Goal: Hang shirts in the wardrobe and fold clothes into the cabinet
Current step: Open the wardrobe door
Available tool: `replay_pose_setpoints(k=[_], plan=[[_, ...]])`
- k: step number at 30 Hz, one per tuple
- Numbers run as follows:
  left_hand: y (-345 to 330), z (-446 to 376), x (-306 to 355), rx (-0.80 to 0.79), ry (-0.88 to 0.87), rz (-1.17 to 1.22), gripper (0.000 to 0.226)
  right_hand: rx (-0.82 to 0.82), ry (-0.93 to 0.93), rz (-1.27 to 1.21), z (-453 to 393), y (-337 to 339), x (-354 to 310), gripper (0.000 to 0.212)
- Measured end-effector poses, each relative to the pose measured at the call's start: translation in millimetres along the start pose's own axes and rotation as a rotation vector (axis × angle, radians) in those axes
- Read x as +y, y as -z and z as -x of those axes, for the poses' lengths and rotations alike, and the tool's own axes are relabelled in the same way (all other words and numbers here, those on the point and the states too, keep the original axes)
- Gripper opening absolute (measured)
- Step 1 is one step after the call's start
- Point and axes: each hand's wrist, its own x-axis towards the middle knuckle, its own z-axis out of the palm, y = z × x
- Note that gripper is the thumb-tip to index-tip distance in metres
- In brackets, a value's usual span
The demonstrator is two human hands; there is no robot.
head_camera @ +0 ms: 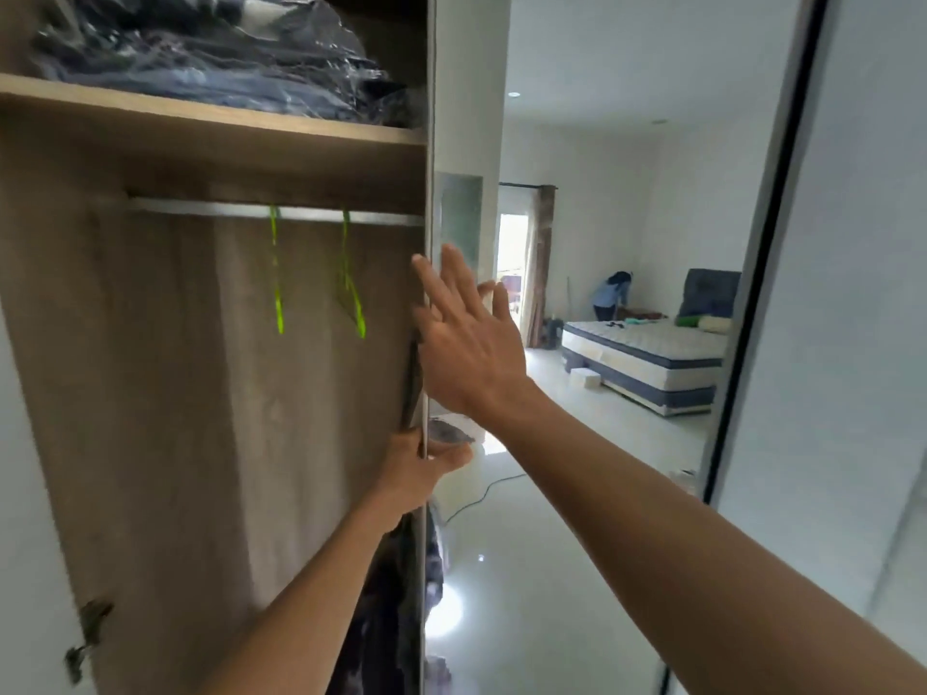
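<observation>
The wardrobe (210, 393) stands open in front of me, with a metal rail (210, 208) under its shelf. Two bare green hangers (276, 293) (351, 293) hang on the rail. My left hand (416, 474) is closed around the edge of the mirrored door (552, 569) at the wardrobe's right side. A dark garment (391, 609) hangs just below that wrist, and a thin dark strip runs up from the hand along the edge; I cannot tell what the strip is. My right hand (466, 343) is above the left hand, flat and open against the mirror, fingers spread.
The top shelf (200, 110) holds dark clothes wrapped in clear plastic (215, 47). The mirror reflects a room with a bed (647, 363) and a person bending beside it (609, 295). A second white door panel (827, 343) stands at the right.
</observation>
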Motion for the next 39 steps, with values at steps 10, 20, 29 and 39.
replay_pose_setpoints(k=[10,20,29,39], plan=[[-3,71,25,-0.304,0.045,-0.010,0.054,0.024,0.027,0.023,52,89,12,0.030],[-93,182,109,-0.772,-0.052,-0.110,0.082,0.222,-0.118,0.088,144,206,88,0.041],[-256,239,147,-0.595,-0.513,-0.214,0.158,0.219,-0.321,0.217,235,259,197,0.069],[-398,256,188,-0.405,-0.478,-0.235,0.150,0.062,-0.490,0.463,284,248,321,0.078]])
